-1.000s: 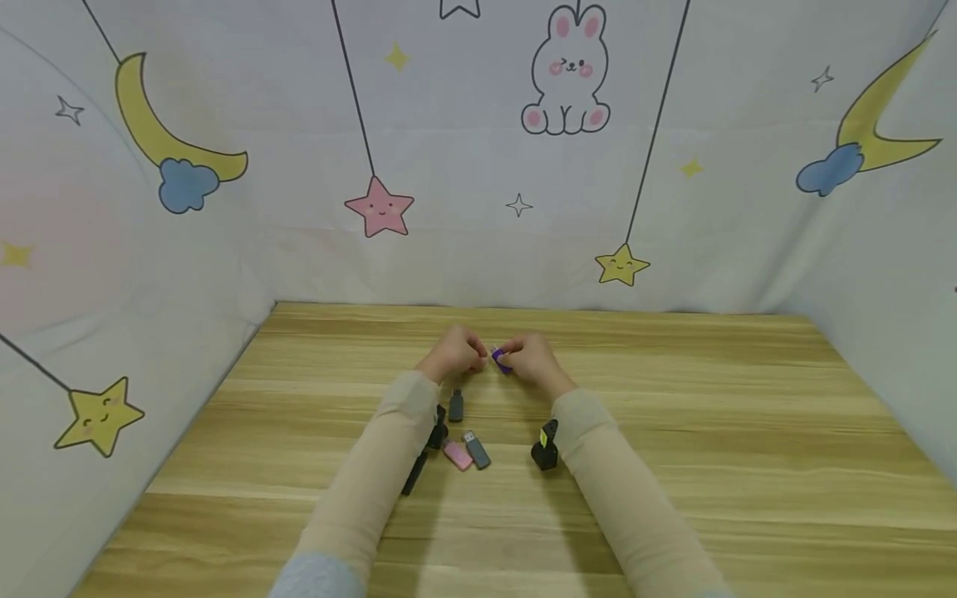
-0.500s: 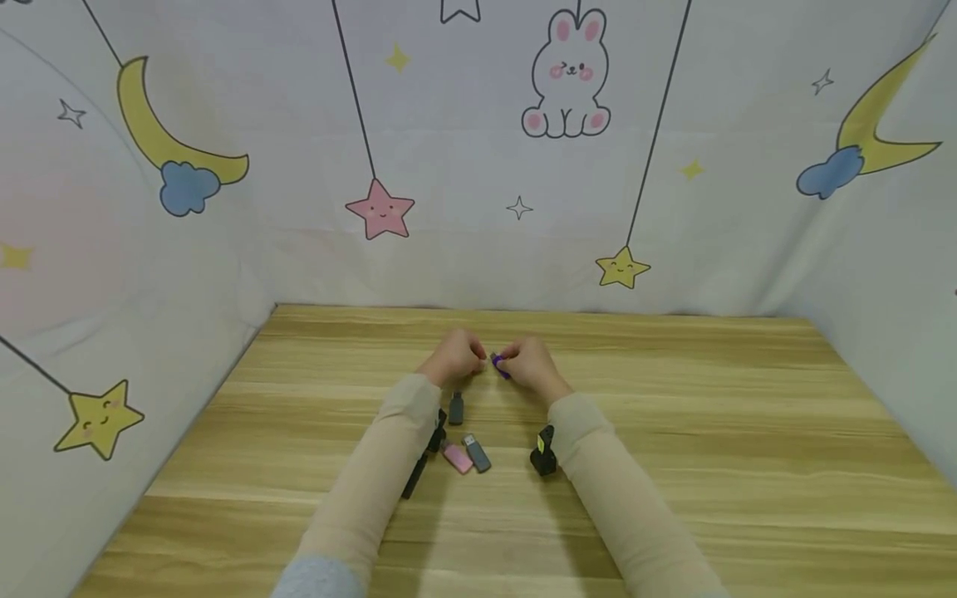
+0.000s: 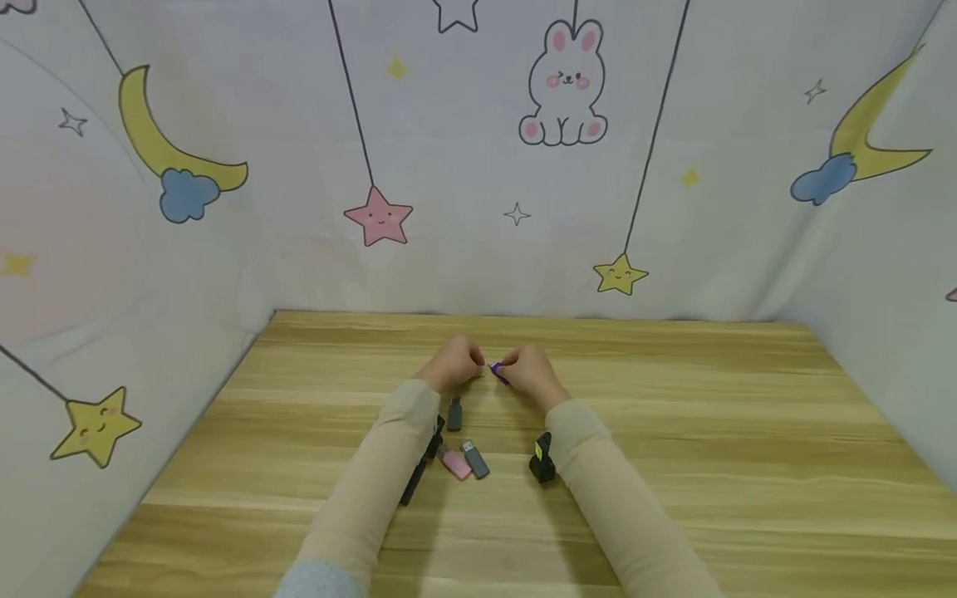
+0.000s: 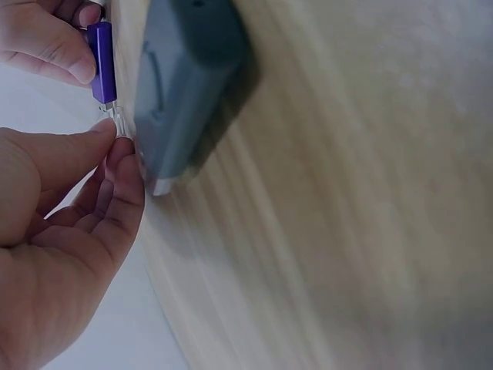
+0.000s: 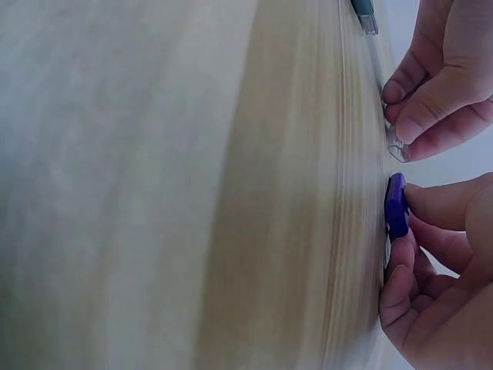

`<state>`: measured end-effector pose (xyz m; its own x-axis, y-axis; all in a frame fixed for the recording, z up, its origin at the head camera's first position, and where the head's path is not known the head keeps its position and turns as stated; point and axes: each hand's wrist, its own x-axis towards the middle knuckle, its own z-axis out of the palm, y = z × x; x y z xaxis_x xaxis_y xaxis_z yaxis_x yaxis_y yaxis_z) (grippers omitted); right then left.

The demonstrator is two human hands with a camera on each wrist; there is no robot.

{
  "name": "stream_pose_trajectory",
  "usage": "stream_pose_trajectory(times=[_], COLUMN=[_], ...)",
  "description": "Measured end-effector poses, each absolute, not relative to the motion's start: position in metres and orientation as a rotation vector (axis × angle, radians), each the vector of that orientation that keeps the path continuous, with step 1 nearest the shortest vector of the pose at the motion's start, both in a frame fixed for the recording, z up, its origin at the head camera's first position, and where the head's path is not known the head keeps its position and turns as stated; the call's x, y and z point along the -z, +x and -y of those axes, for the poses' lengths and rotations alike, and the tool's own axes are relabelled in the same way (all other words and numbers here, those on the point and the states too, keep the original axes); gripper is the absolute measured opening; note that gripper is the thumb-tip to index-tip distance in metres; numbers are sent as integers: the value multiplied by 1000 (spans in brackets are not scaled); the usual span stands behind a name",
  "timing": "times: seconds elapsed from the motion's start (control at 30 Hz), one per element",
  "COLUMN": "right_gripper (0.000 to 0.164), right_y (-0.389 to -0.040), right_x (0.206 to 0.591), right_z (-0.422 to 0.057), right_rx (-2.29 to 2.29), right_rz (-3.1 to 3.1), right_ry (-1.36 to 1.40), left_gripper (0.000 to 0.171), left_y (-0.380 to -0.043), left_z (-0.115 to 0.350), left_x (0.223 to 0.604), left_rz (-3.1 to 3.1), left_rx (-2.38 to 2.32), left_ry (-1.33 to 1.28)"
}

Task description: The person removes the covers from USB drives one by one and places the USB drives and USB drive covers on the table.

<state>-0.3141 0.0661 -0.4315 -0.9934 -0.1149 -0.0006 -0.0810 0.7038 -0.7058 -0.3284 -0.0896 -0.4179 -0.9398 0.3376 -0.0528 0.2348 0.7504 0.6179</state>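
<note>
My right hand (image 3: pixel 531 371) pinches a purple USB stick (image 3: pixel 498 373) by its body between thumb and fingers, low over the table. Its metal plug points at my left hand (image 3: pixel 454 363), which holds a small clear cap (image 4: pixel 119 122) between thumb and fingertips. In the left wrist view the plug end meets or overlaps the cap; in the right wrist view a narrow gap shows between cap and purple stick (image 5: pixel 397 206). Nearer my body lie a dark grey USB stick (image 3: pixel 455 415), a second grey USB stick (image 3: pixel 474 459) and a pink USB stick (image 3: pixel 453 462).
The wooden table (image 3: pixel 718 465) reaches back to a white cloth wall (image 3: pixel 463 274) printed with stars, moons and a rabbit. Black wrist cameras hang at both forearms, one at the right sleeve (image 3: pixel 542 461). The left forearm passes close beside the pink stick.
The whole head view has shifted slightly downward. The purple stick has turned a little in my right hand, its plug still facing the left fingertips. The sticks on the table stay put.
</note>
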Motion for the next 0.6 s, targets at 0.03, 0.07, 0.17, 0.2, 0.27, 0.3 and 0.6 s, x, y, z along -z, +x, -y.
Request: stream_pose_trajectory(times=[0.03,0.07,0.17,0.2,0.27,0.3,0.6], right_gripper=[15,15,17,18,20,20,21], right_y=[-314,-314,-312,-312,-312,-311,-314], right_x=[431,431,431,430,429,429,430], right_z=[-66,-66,-65,-65,-65,-65,-67], right_rx=[1180,1175,1165,1160,1151,1149,1150], right_rz=[-2857,-2858,-2839,-2834,-2826,-2821,-2818], right_ry=[-164,-165,-147,-142,-134,-131,-117], left_gripper=[13,14,15,16,17,18,19], left_y=[-328,-327,-325,-325,-325,-325,-326], left_z=[89,89,90,90,90,90,89], left_x=[418,417,416,416,416,416,414], left_rz=[-2784,-2781,-2766,-2764,-2762,-2760,-2744], left_rx=[-949,-948,-948,-946,-942,-939,-927], left_ry=[456,452,436,433,428,428,432])
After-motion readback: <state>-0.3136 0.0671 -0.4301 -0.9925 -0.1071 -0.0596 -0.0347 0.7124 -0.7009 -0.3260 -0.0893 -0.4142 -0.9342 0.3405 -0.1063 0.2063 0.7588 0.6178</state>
